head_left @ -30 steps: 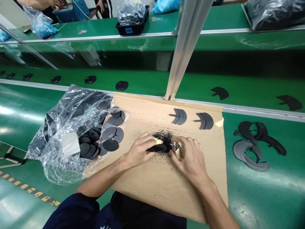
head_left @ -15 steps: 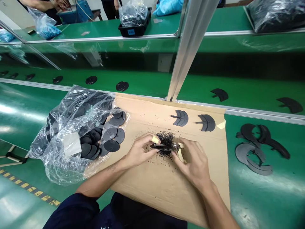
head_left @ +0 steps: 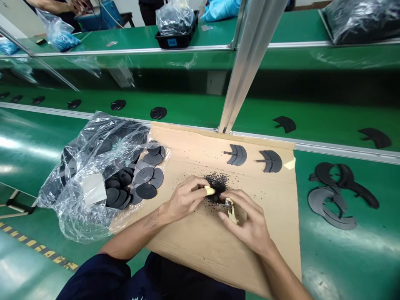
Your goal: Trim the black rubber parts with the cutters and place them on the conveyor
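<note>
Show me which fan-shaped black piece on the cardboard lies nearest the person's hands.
The left piece in view; its twin sits farther off, beside the yellow tape.

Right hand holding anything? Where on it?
The right hand pinches a small metal-tipped tool by its tan-wrapped body; the exact tool is too small to tell.

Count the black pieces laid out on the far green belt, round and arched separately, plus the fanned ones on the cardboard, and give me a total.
Round black pieces on the far green belt: 6
Arched black pieces on that belt: 2
Fanned black pieces on the cardboard sheet: 2
Total: 10
</note>
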